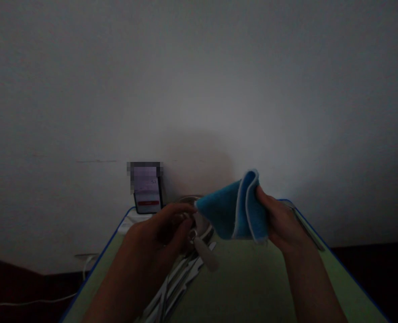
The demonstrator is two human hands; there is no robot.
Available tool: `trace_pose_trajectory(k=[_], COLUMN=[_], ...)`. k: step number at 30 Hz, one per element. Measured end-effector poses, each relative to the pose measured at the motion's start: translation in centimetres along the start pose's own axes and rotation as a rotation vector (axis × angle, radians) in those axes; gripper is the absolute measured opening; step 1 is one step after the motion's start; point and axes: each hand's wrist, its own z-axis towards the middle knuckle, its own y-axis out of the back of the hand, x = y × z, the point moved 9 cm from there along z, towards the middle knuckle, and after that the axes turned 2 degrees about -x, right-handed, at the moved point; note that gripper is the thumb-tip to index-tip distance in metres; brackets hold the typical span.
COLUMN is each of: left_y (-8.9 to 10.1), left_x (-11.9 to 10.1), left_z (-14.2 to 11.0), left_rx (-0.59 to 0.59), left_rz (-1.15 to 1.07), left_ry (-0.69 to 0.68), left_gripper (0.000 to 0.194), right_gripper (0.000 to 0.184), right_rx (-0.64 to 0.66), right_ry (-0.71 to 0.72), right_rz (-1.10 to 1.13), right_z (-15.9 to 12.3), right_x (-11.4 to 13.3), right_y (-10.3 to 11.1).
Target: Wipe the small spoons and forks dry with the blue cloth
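Observation:
My right hand grips a folded blue cloth with a pale edge, held up above the green table. My left hand is closed, fingers curled around a small metal utensil with a whitish handle that points down to the right. The cloth's left corner nearly touches my left fingertips. Just behind my hands sits a round metal bowl, mostly hidden.
Several metal utensils lie on the table below my left hand. A phone with a lit screen leans against the white wall at the table's far edge. A white cable hangs off the left side. The room is dim.

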Motion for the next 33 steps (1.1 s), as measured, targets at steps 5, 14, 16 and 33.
trace_pose_trajectory(k=[5,14,16,33], left_y=[0.0,-0.5,-0.2,-1.9], left_x=[0.8,0.1,-0.2,-0.1], left_z=[-0.2,0.1,0.0,-0.5], left_rx=[0.022,0.007,-0.028,0.179], left_rz=[-0.168,-0.09,-0.104,0.312], left_ry=[0.064,0.015,0.004,-0.037], left_gripper=[0.012,0.011,0.01,0.015], right_gripper=[0.038,0.047,0.048,0.024], right_rx=[0.131,0.392,0.461,0.623], right_ry=[0.003,-0.037,-0.054,0.389], right_rz=[-0.367,-0.73,-0.776,-1.233], right_z=[-1.1,-2.9,-3.4,-5.6], right_x=[-0.7,-1.6,-2.0,-1.1], right_y=[-1.5,-3.6,-4.6,-9.8])
